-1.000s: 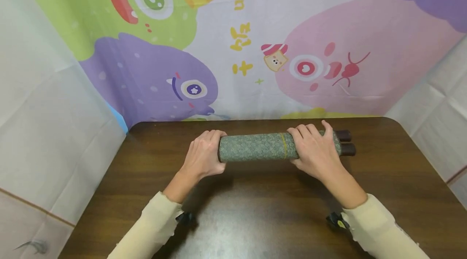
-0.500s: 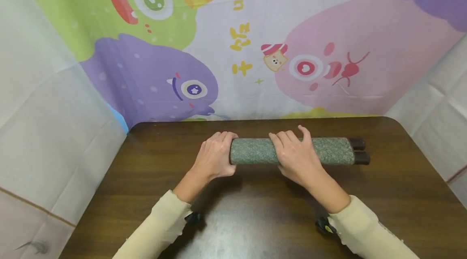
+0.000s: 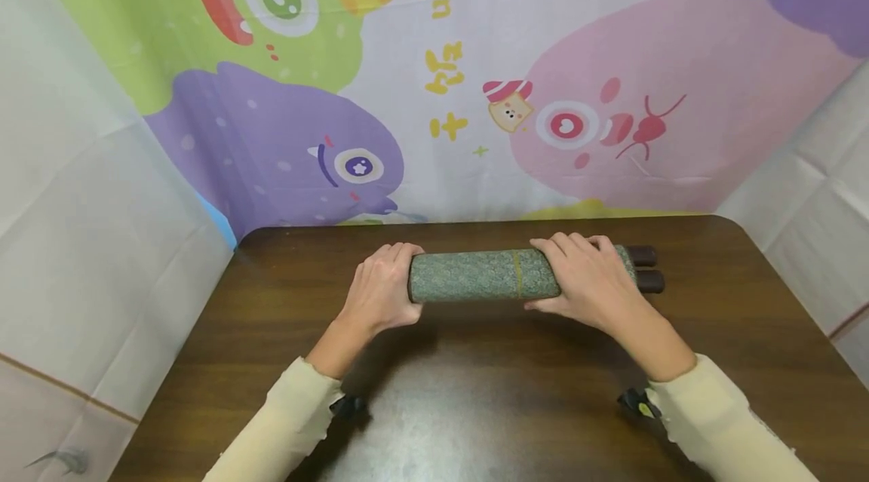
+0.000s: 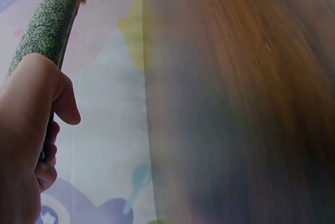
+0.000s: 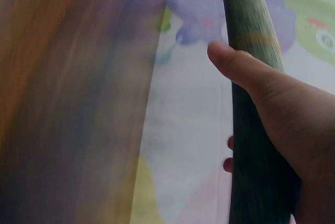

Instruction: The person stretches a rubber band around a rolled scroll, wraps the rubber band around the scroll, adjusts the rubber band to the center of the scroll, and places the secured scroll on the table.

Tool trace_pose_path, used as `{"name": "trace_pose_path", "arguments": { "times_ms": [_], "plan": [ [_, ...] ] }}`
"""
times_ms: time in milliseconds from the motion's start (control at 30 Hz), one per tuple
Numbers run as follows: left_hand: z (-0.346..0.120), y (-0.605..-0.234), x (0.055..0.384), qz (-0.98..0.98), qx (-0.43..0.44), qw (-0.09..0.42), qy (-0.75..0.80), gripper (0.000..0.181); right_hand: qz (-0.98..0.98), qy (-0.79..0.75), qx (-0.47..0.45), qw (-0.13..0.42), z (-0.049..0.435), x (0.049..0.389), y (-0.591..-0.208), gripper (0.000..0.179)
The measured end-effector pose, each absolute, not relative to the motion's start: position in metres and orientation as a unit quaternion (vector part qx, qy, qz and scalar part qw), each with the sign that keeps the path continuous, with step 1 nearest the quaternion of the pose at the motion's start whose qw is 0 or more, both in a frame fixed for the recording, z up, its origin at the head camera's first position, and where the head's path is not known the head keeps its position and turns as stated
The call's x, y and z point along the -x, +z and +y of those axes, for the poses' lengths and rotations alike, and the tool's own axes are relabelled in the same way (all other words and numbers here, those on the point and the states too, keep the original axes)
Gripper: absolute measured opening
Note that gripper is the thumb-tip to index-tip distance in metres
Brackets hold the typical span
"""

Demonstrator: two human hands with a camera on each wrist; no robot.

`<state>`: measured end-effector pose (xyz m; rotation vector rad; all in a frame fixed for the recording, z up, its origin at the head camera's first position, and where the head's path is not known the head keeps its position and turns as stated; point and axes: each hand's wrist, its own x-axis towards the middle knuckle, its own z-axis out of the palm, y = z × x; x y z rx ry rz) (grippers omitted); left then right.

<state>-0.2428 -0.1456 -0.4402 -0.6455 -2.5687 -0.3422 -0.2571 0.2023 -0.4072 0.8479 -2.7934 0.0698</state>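
A green scroll (image 3: 465, 276) with a leafy pattern, rolled up and held level, spans my two hands above the table. Round it runs a thin yellow band (image 3: 518, 274), and two dark roller ends (image 3: 650, 281) stick out on the right. With my left hand (image 3: 382, 286) I grip its left end; in the left wrist view the thumb lies on the near side and the fingertips (image 4: 46, 176) show below. My right hand (image 3: 587, 278) holds it close to the roller ends, thumb along the near side, fingertips (image 5: 229, 165) curled round the far side.
Below lies a dark brown wooden table (image 3: 462, 399). Behind its far edge hangs a cloth (image 3: 421, 188) printed with cartoon monsters. Pale panels (image 3: 75, 256) stand at the left and right. A black strap (image 3: 349, 406) shows under the left sleeve.
My right hand first moved left along the scroll, over the yellow band, then back right, uncovering the band. The scroll and my left hand shifted right, then back left.
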Motion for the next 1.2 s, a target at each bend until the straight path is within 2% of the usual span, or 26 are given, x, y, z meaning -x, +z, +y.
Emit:
{"name": "trace_pose_path", "arguments": {
  "times_ms": [133,267,433,567,833,1200],
  "plan": [
    [-0.155,-0.440,0.241,-0.939,0.223,0.234,-0.117,0.071,-0.941,0.034,-0.318,0.111,0.224,0.266,-0.405,0.093],
    [-0.160,-0.441,0.240,-0.940,0.224,0.233,-0.108,0.070,-0.924,0.049,-0.354,0.135,0.235,0.271,-0.409,0.085],
    [-0.162,-0.443,0.240,-0.945,0.213,0.225,-0.103,0.070,-0.903,0.074,-0.384,0.177,0.238,0.275,-0.417,0.083],
    [-0.163,-0.443,0.241,-0.951,0.201,0.215,-0.097,0.070,-0.899,0.096,-0.385,0.186,0.237,0.277,-0.423,0.083],
    [-0.162,-0.446,0.246,-0.958,0.191,0.196,-0.081,0.070,-0.912,0.114,-0.361,0.156,0.234,0.283,-0.433,0.081],
    [-0.162,-0.450,0.254,-0.977,0.169,0.116,-0.059,0.093,-0.932,0.118,-0.330,0.092,0.230,0.290,-0.447,0.077]
  ]
}}
